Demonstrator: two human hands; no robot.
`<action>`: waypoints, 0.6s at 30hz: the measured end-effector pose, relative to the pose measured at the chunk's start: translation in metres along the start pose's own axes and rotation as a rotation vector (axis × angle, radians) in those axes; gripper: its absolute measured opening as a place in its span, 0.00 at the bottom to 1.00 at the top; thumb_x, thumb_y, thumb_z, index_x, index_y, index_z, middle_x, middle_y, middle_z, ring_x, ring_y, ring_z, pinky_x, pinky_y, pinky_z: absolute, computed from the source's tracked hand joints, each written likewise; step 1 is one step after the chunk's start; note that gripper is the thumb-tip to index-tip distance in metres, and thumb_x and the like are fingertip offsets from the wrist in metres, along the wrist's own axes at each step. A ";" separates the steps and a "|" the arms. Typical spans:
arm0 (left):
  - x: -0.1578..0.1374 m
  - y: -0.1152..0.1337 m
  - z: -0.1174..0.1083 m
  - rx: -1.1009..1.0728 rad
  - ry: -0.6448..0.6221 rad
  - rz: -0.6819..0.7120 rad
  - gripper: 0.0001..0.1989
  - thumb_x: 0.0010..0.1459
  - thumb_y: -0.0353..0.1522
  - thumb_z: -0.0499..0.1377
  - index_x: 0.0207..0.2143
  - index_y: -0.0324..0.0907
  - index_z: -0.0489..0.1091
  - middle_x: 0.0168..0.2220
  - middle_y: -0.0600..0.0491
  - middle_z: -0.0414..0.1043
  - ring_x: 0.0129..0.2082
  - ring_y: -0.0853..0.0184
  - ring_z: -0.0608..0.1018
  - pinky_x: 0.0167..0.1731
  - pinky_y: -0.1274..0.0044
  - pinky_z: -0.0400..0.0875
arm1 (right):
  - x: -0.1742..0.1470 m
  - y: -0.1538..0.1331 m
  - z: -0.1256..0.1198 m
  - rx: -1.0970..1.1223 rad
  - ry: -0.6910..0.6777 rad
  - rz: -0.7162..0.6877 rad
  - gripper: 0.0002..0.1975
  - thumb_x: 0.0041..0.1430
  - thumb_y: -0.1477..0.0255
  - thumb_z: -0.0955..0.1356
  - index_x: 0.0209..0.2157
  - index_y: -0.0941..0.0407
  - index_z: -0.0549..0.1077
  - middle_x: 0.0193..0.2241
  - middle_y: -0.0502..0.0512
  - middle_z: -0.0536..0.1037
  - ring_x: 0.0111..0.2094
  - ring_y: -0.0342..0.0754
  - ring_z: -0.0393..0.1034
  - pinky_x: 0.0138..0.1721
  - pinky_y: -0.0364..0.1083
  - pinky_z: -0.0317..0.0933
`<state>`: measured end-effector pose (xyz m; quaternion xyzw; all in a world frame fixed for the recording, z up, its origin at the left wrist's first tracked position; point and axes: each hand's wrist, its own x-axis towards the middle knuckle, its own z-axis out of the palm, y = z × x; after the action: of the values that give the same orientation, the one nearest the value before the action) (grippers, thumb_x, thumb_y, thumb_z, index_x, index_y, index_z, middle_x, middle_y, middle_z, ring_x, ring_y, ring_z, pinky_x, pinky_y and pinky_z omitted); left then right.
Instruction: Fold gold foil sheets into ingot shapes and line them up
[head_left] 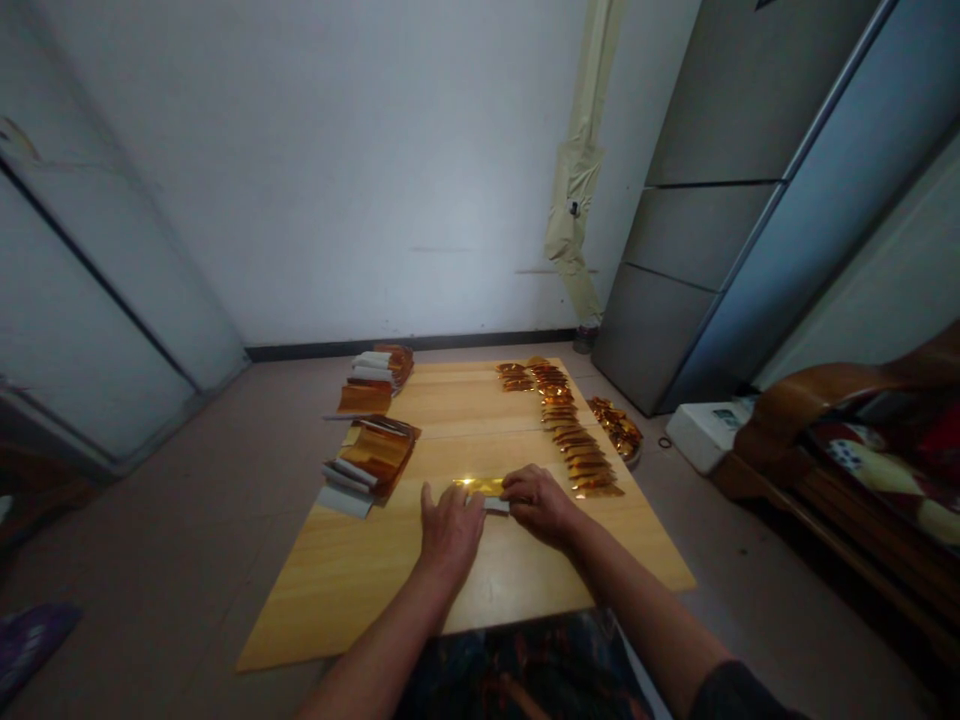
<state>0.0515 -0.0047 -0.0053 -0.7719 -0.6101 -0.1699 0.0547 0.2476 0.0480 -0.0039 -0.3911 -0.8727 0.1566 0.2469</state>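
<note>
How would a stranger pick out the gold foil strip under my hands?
Left of the tall grey refrigerator, find the pale wooden board. Toward its near side, at the left hand and right hand, lies the gold foil strip. Unlike the layered sheets at left and the folded gold pieces lined up at right, it lies apart, both hands' fingers on it.
</note>
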 end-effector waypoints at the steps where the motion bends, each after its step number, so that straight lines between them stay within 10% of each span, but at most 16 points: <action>1: -0.001 -0.001 0.001 0.005 0.003 0.008 0.07 0.60 0.31 0.56 0.40 0.47 0.72 0.46 0.48 0.74 0.49 0.58 0.73 0.60 0.47 0.46 | 0.000 0.000 -0.001 0.008 0.000 0.004 0.09 0.56 0.73 0.68 0.36 0.50 0.80 0.42 0.51 0.79 0.44 0.48 0.69 0.48 0.47 0.58; 18: -0.009 -0.010 -0.011 -0.033 -0.139 0.118 0.11 0.64 0.36 0.52 0.44 0.52 0.72 0.53 0.47 0.69 0.57 0.54 0.67 0.57 0.43 0.47 | 0.035 -0.010 -0.001 -0.171 -0.201 0.280 0.08 0.55 0.66 0.69 0.34 0.51 0.80 0.34 0.50 0.78 0.38 0.45 0.68 0.37 0.42 0.52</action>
<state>0.0373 -0.0140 0.0009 -0.8173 -0.5629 -0.1226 0.0094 0.2223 0.0678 0.0123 -0.5107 -0.8400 0.1530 0.1004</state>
